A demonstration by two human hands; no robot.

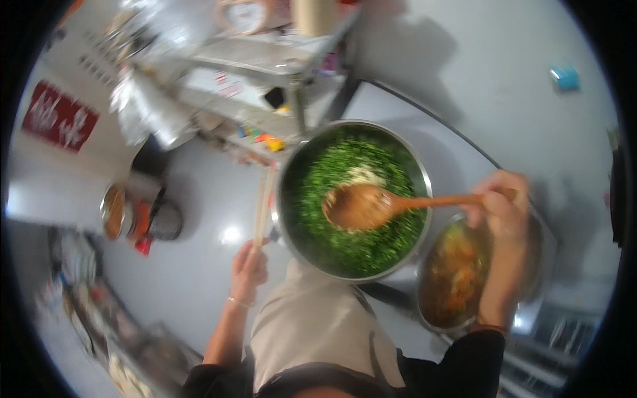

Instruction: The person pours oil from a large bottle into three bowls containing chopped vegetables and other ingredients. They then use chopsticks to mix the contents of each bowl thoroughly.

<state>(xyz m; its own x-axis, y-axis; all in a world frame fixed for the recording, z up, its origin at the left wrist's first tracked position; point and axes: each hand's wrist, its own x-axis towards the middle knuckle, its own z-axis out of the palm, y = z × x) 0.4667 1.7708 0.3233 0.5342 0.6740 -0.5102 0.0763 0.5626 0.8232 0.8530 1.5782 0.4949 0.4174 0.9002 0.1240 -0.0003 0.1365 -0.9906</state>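
A large steel pot (429,185) of chopped green herbs (383,248) stands before me, with a small pale heap (366,175), perhaps minced garlic, on the greens. My right hand (502,204) grips the handle of a big wooden spoon (361,206), whose bowl is over the greens. Some wet brownish matter coats the spoon; whether it touches the greens I cannot tell. In my left hand (249,266), left of the pot, is a pair of long wooden chopsticks (263,206), pointing away from me. Under my right forearm sits a second metal pot (423,313) with orange-brown food in liquid (455,273).
A white table (423,132) bears the pot of greens against a pale wall (522,109). Cluttered shelves (239,57) rise beyond it. An open can (117,211) with brown contents is at left, and packaged goods (99,308) lie lower left.
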